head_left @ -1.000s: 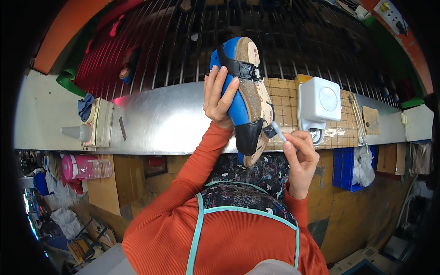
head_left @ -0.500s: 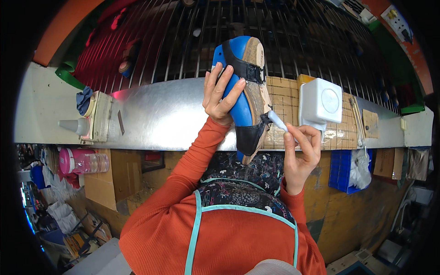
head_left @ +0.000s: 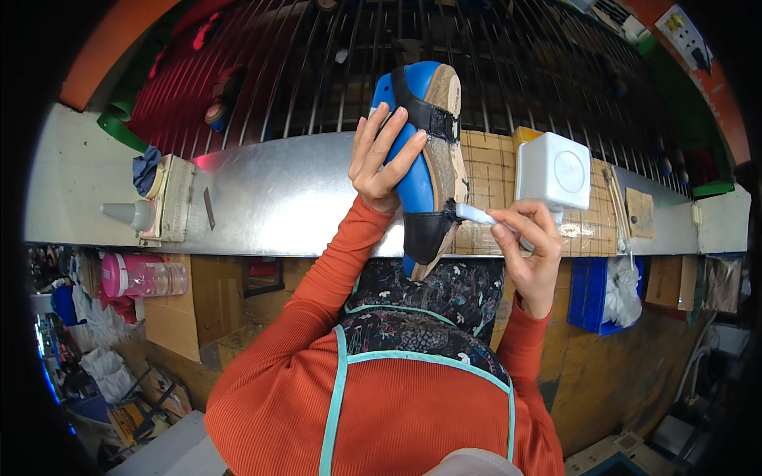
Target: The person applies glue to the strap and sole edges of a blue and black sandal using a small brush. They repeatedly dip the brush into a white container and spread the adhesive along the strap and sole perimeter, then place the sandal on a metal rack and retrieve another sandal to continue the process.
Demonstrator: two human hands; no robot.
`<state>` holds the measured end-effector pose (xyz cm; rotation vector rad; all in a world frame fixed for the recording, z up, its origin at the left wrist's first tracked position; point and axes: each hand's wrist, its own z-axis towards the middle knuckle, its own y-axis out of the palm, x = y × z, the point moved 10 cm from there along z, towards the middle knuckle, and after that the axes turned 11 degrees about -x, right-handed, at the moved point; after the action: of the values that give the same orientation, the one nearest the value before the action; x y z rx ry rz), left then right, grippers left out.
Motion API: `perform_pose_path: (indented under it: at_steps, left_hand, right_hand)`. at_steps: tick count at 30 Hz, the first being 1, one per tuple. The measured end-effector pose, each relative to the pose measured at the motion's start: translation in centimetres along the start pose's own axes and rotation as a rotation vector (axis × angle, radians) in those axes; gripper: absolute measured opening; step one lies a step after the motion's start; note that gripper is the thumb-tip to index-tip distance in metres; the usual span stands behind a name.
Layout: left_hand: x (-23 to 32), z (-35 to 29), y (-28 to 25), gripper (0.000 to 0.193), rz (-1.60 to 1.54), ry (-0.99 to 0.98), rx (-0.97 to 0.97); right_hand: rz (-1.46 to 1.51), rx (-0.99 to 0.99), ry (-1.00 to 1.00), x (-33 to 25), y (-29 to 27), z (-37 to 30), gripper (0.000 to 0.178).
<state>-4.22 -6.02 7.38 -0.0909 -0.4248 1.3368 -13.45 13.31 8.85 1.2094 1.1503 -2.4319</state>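
1. The left hand [head_left: 383,163] grips a blue shoe last [head_left: 414,186] carrying a cork-soled sandal [head_left: 442,163] with black straps [head_left: 425,236].
2. The right hand [head_left: 533,247] pinches a pale stick-like tool [head_left: 476,215], tip at the sandal's edge.
3. On the worktop [head_left: 290,190], cardboard [head_left: 490,166] bears a white container [head_left: 553,168].

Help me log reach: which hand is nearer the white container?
Right: the right hand is pictured just below the white container; the left hand, on the shoe, is farther left.
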Motion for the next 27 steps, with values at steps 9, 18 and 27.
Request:
perform_pose_path:
  at_steps: [9, 18, 27]
  left_hand:
    - [-0.1, 0.0, 0.3, 0.037, -0.024, -0.057, -0.031]
    - [-0.4, -0.3, 0.8, 0.038, -0.071, -0.107, -0.033]
    - [-0.8, 0.2, 1.2, 0.044, -0.095, -0.185, -0.074]
  right_hand:
    - [0.133, 0.101, -0.006, 1.1, 0.7, -1.0, 0.017]
    - [0.102, 0.256, -0.012, 0.7, 1.7, -3.2, 0.02]
    - [0.063, 0.306, -0.057, -0.4, 1.8, -3.7, 0.023]
